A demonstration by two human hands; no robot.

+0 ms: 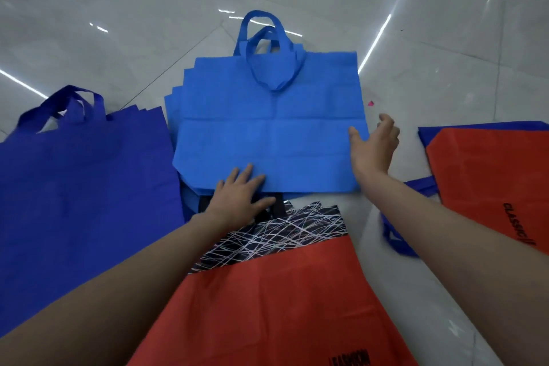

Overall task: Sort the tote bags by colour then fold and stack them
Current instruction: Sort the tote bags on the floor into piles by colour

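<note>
Pressing the light blue bag (267,128) flat at its near edge, left hand (240,196) — fingers (248,171) spread; right hand (374,145) at right edge, thumb on top — grip cannot be told.

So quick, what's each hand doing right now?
Left hand: open, pressing flat on the light blue tote bag.
Right hand: open, thumb touching that bag's right edge.

One wide-angle view, worn on the person's head, looks forward and steeply down at the tiled floor (118,24). It sits close: the left hand (237,199) and right hand (374,145) reach in from the lower corners.
</note>
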